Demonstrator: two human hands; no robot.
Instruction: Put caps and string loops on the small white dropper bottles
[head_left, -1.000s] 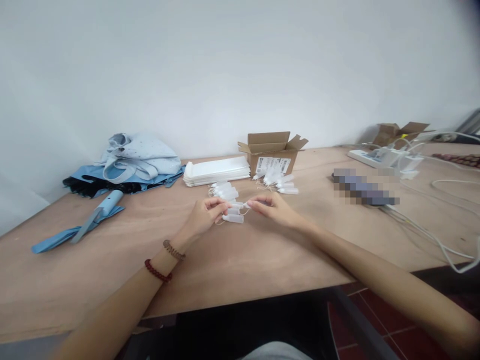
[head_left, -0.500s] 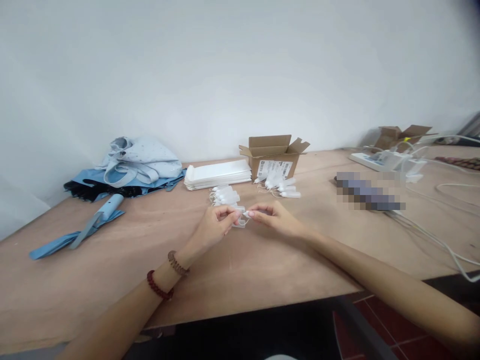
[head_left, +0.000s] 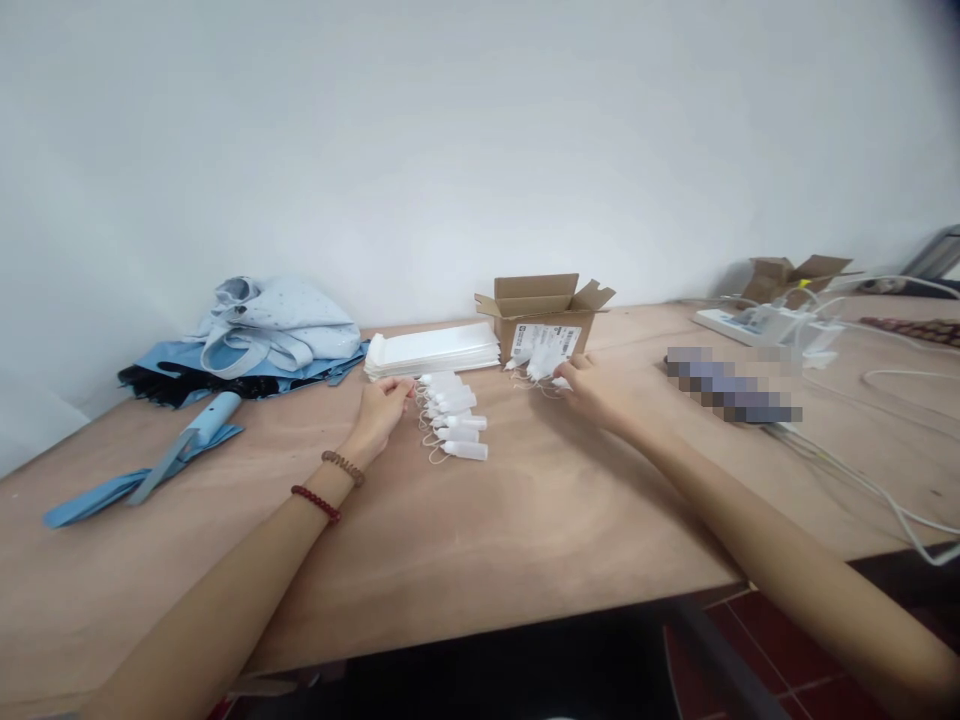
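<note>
Several small translucent white bottles with thin string loops lie in a slanting row (head_left: 466, 451) at the middle of the table. Beside the far left end of this row is my left hand (head_left: 384, 408), its thumb and fingers pressed together near the strings. Whatever may be between those fingertips cannot be made out. A second group of white bottles (head_left: 538, 368) lies loosely against the front of an open cardboard box. My right hand (head_left: 592, 388) reaches over its right side, fingertips closed on a small white bottle (head_left: 561, 382) that they partly hide.
Behind the bottles stand the open cardboard box (head_left: 517, 335) and a stack of white flat packs (head_left: 435, 350). To the left lie a pale cloth bag (head_left: 289, 325) and a folded blue umbrella (head_left: 214, 420). A power strip (head_left: 731, 325) with cables and a blurred-out object (head_left: 731, 385) occupy the right.
My hands have parted from the bottle they both held, which now lies at the row's near end. The left hand moved left; the right moved right and away to the loose bottles.
</note>
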